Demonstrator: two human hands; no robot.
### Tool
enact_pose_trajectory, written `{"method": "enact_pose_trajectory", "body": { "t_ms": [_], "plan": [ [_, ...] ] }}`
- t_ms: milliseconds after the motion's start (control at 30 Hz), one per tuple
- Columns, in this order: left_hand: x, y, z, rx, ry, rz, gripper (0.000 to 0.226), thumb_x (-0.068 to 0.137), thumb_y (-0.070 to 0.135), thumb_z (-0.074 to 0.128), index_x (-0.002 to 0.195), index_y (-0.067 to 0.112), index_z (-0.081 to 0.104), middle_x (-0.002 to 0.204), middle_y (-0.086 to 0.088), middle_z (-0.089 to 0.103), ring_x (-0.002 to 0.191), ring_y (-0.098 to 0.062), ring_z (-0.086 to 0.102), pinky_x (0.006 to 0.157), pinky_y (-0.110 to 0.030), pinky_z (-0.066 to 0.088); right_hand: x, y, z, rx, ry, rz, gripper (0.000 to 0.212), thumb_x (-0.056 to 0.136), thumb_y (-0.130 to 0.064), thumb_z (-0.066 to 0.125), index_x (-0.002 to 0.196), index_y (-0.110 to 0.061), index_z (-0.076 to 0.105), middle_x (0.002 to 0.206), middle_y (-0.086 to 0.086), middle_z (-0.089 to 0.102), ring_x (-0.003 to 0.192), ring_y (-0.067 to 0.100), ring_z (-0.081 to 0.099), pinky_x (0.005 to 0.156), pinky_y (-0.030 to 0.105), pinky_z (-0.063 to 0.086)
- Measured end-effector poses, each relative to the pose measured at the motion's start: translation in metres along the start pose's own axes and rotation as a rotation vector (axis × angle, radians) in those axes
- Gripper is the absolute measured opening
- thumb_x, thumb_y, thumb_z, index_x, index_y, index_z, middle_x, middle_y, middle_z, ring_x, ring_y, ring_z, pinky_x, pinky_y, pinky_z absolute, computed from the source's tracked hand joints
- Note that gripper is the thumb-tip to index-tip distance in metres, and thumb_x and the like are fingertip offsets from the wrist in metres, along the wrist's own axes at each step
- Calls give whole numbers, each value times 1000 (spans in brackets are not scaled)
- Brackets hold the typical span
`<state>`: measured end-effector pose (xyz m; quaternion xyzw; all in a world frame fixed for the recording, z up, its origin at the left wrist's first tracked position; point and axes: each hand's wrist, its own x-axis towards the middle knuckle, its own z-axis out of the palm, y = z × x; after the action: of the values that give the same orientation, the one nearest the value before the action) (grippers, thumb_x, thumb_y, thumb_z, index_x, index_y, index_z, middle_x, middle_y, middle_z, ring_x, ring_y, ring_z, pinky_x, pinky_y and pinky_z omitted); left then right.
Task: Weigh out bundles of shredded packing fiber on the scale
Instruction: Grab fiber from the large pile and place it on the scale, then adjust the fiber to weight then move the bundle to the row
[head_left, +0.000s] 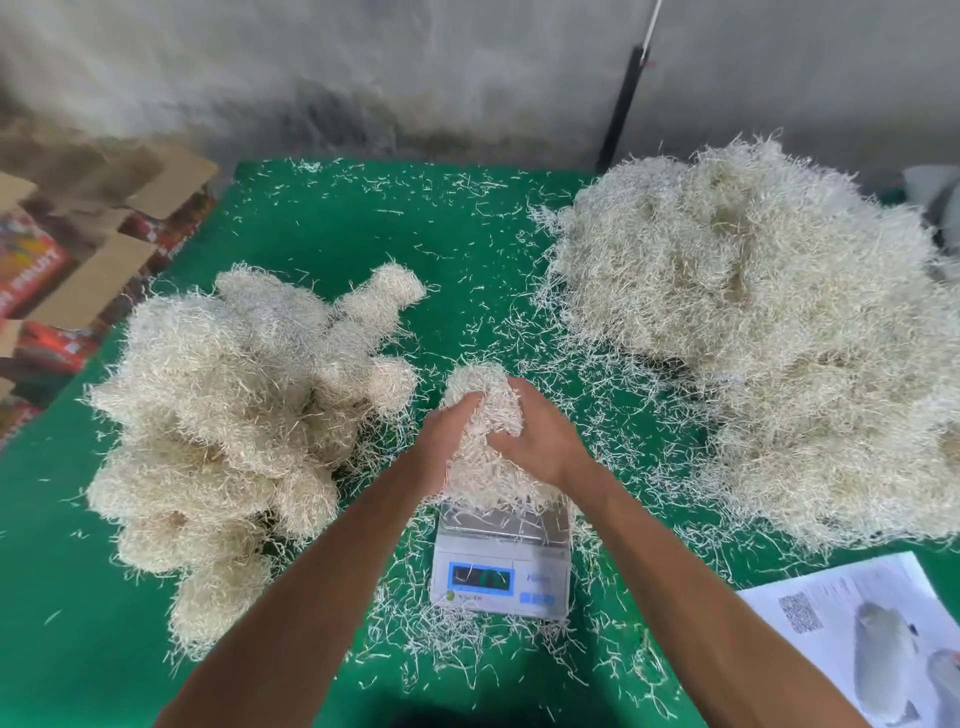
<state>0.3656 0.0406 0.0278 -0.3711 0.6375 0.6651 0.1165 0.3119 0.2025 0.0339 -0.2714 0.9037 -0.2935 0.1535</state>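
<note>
Both hands, left hand (448, 431) and right hand (540, 436), clasped around fiber bundle (483, 415) above scale (501, 566).

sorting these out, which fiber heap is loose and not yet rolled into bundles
The big heap on the right. It is one loose shaggy mass, while the left pile is made of separate rolled bundles.

Scale (501, 564) at table (332, 234) centre-front. Bundles (234, 415) stacked to its left, loose pile (769, 332) to its right. Leaflet (872, 634) front-right. Boxes (78, 260) beyond table's left edge.
</note>
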Motion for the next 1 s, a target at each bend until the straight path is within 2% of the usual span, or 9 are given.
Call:
{"method": "enact_pose_trajectory", "body": {
  "t_ms": [67,167,300,433,533,633,733,800,1000],
  "plan": [
    [2,9,-13,29,156,75,107,75,63,72,156,15,20,154,-18,34,115,-27,54,92,-38,48,7,6,-11,15,-43,15,80,91,-46,70,159,-26,32,148,4,55,122,13,63,97,31,55],
    [7,19,-45,23,287,154,101,81,46,77,153,2,22,136,-24,49,94,-21,56,77,-27,47,16,18,-32,-8,-49,53,65,91,-47,71,150,-31,47,102,-2,69,69,-3,64,61,13,50],
    [8,24,-67,45,304,144,85,77,47,73,138,-2,41,95,-11,54,75,-18,60,47,-24,42,29,23,-45,-72,58,32,65,92,-45,73,148,-23,50,137,6,63,85,7,59,85,28,55],
    [6,28,-73,45,360,144,70,81,37,77,132,-2,48,98,-12,57,72,-15,55,50,-25,46,31,30,-49,124,121,162,63,93,-30,74,150,-18,47,77,4,64,45,2,42,43,16,41],
    [-1,32,-72,-19,353,113,78,84,35,76,145,1,40,105,-15,60,81,-22,62,53,-25,52,34,32,-47,227,213,250,62,98,-21,67,154,-11,42,75,5,62,47,10,46,38,20,40],
    [-13,38,-72,-329,181,-30,51,89,39,69,131,12,57,133,-17,58,115,-37,62,83,-40,55,38,32,-45,577,296,439,63,105,-21,54,158,1,29,71,-1,55,55,14,51,53,39,56],
    [-41,41,-72,-422,10,-101,36,89,45,66,92,10,74,97,-21,73,70,-30,75,53,-39,59,45,29,-49,1073,270,651,54,107,-22,43,153,4,32,100,11,64,100,29,69,95,52,56],
    [-52,39,-63,-423,-112,-94,43,85,49,62,82,10,80,95,-24,74,73,-35,75,53,-42,59,44,25,-53,1361,194,706,41,111,-27,36,140,-1,49,131,24,63,126,40,60,106,52,51],
    [-66,37,-30,-616,-101,-72,46,98,47,44,96,6,64,74,-19,74,60,-32,73,42,-38,56,34,26,-36,1197,204,844,68,108,-50,36,161,-8,27,164,24,29,149,41,32,124,54,23]
  ]
}}
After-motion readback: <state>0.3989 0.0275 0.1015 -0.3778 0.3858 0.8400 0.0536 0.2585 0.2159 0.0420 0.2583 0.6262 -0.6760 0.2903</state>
